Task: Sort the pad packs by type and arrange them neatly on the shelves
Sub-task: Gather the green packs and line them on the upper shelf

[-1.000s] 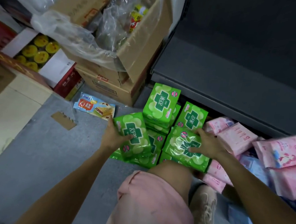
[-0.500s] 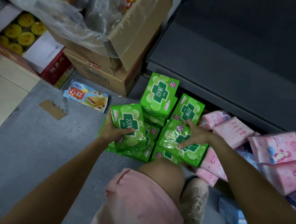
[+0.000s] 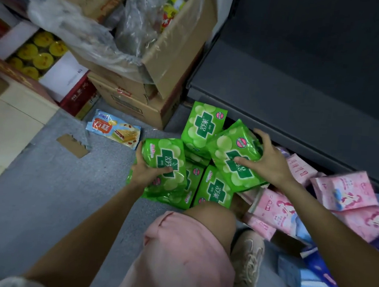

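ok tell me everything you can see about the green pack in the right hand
The green pack in the right hand is a glossy, soft plastic pack, bright green with pale green circles, a dark green cross bearing white characters and a small round pink badge near one corner. It is tilted, raised above the other green packs on the grey floor. The right hand grips its right side, thumb across the face and fingers curled over its top edge. Behind it stands another green pack.

blue packs (image 3: 309,280) cut off at right edge, pink packs (image 3: 350,193) blurred
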{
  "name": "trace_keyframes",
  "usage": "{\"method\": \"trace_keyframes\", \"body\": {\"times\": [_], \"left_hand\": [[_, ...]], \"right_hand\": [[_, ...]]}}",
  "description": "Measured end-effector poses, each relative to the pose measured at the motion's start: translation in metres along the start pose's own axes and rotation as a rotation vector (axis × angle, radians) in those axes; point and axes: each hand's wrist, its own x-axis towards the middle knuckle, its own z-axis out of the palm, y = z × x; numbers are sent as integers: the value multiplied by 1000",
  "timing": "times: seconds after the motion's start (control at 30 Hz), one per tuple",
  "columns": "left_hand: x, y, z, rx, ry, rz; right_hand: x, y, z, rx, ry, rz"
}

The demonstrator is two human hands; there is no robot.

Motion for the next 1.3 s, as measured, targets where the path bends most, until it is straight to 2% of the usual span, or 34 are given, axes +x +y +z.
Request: {"method": "trace_keyframes", "body": {"times": [0.07,0.13,0.23,0.37,0.53,0.57,0.87,1.07,1.2,1.3], "left_hand": [[-3,5,-11,59,52,20],[-21,29,-24,164,70,161],[-53,78,-46,272,60,479],[-85,155,-61,382,17,778],[-114,257,-42,264,-25,927],[-126,285,-34,221,-34,1010],[-202,429,9,120,-57,1432],[-254,494,31,48,-6,1571],[-270,523,44,-28,-15,1613],[-274,543,59,-117,-87,1585]], "right_hand": [[-3,-13,-5,-89,39,-72],[-8,-26,-17,-83,61,-139],[-19,-49,-48,85,88,-176],[-49,-84,-97,340,155,-195],[-84,-115,-160,729,324,-266],[-96,-121,-179,779,413,-308],[-162,-159,-282,1088,622,-504],[-188,-172,-354,1131,941,-698],[-186,-176,-406,1245,1034,-775],[-171,-184,-445,1255,1095,-753]]}}
